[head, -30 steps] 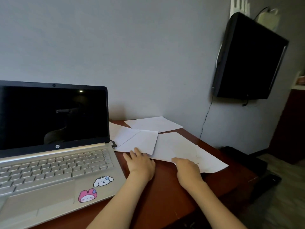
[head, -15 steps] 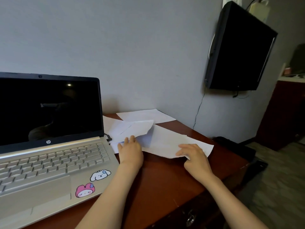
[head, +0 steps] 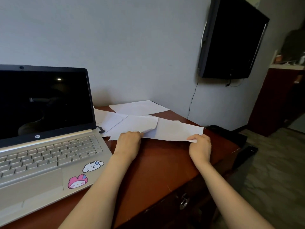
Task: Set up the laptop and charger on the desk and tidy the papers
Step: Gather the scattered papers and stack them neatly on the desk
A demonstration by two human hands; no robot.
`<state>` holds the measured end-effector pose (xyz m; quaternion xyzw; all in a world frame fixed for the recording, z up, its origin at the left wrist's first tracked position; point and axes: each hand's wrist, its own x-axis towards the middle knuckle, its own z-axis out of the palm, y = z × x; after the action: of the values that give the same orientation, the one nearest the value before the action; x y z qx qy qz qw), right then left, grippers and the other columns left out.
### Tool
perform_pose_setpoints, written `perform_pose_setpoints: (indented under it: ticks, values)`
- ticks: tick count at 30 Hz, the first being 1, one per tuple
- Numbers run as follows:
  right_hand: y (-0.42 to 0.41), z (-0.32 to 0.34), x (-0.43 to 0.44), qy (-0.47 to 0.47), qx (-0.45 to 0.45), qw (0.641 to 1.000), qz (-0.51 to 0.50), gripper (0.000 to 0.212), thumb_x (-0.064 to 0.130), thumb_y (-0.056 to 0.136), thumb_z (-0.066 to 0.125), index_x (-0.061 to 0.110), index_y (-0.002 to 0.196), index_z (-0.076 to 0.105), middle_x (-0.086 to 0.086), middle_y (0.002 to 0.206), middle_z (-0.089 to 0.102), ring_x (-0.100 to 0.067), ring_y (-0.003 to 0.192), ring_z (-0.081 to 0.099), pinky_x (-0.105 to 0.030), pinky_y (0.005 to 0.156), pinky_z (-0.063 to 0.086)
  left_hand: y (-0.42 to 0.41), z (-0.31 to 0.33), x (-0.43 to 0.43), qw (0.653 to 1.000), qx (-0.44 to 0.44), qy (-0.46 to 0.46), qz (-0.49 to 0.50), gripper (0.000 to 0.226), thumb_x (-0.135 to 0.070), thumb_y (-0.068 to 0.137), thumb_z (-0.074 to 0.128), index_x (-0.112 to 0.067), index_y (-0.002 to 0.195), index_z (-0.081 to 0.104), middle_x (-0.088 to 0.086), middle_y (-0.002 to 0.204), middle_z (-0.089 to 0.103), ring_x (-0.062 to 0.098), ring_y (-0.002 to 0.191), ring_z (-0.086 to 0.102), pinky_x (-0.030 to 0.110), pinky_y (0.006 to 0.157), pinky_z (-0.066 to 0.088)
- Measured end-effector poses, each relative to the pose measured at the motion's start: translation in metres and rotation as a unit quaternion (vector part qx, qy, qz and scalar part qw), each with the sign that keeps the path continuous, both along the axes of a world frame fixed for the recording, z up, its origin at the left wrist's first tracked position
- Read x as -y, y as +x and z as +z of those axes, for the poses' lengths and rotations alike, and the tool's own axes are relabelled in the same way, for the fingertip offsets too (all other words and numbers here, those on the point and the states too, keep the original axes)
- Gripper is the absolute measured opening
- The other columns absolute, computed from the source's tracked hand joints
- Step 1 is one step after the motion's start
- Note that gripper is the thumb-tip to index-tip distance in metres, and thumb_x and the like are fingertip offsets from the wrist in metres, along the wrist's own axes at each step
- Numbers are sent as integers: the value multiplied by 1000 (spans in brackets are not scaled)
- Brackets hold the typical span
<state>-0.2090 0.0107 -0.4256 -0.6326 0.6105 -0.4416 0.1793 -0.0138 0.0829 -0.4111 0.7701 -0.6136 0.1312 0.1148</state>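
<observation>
Thin white sheets [head: 173, 129], overlapping, on glossy red-brown desk [head: 156, 162]: L hand [head: 129, 142] & R hand [head: 200, 147] each pinch a near edge.

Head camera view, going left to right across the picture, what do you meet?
Laptop, left hand, right hand, wall-mounted TV. The papers that both hands hold overlap them, so I skip them.

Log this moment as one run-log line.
step: tidying | left hand: holds middle sheet | right hand: pinches corner of right sheet | laptop: open, screen dark | far sheet: flat
</observation>
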Motion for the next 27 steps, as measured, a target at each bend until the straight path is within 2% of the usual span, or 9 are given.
perform_pose_setpoints:
  ticks: [4,6,8,12,16,19,21,24,27]
  values:
    - [-3,1,5,-7,109,993,-38,47,-17,79,33,5,86,74,-17,115,60,-34,103,55,-34,84,47,-3,-4,2,999,0,42,19,33,-16,94,37,-14,116,61,9,116,60,27,109,54,31,89,37]
    - [-4,1,6,-5,144,989,-44,48,-18,77,32,2,84,74,-15,109,63,-33,99,56,-32,78,46,-4,-8,1,995,-17,90,43,39,-23,97,30,-13,128,53,11,132,45,26,123,41,39,104,29]
    - [-5,1,6,1,172,984,-50,48,-19,76,31,4,80,73,-12,103,62,-28,89,53,-28,71,41,-4,-11,0,990,-38,128,52,43,-25,99,24,-11,136,42,11,145,29,26,134,29,47,111,18]
    - [-5,0,7,13,181,982,-44,48,-19,77,31,8,74,71,-4,91,55,-23,88,49,-24,70,37,-2,-8,-2,992,-53,115,29,39,-18,101,22,-10,127,50,7,136,40,24,128,37,50,111,20]
    - [-3,1,7,23,163,986,-23,48,-18,79,30,5,75,71,-7,97,60,-26,96,54,-28,73,44,-7,-5,-3,994,-44,100,-11,38,-16,99,23,-10,116,56,4,133,45,25,122,45,48,110,19]
    - [-4,4,4,42,155,987,-9,46,-18,81,30,5,68,68,-1,89,53,-23,88,52,-26,68,42,-18,-4,-3,996,-16,70,-51,34,-15,97,27,-11,118,53,2,126,49,25,115,50,44,107,23]
    - [-5,5,3,49,198,979,-15,43,-15,82,32,10,63,61,-1,85,55,-20,83,50,-27,66,42,-26,-4,-2,994,1,54,-90,32,-13,96,30,-11,120,51,2,126,50,27,112,52,38,99,30]
    - [-6,5,10,70,334,939,-45,37,-8,88,37,13,75,64,-7,101,61,-25,101,58,-34,86,50,-33,-2,-2,991,9,38,-127,28,-11,91,37,-12,115,52,3,120,56,28,107,54,31,86,35]
    - [-12,14,13,151,490,858,-26,18,15,95,44,10,98,61,-12,117,59,-29,109,58,-34,80,51,-34,4,-5,991,-26,32,-125,29,-20,88,46,-13,114,53,4,116,61,28,106,55,30,86,38]
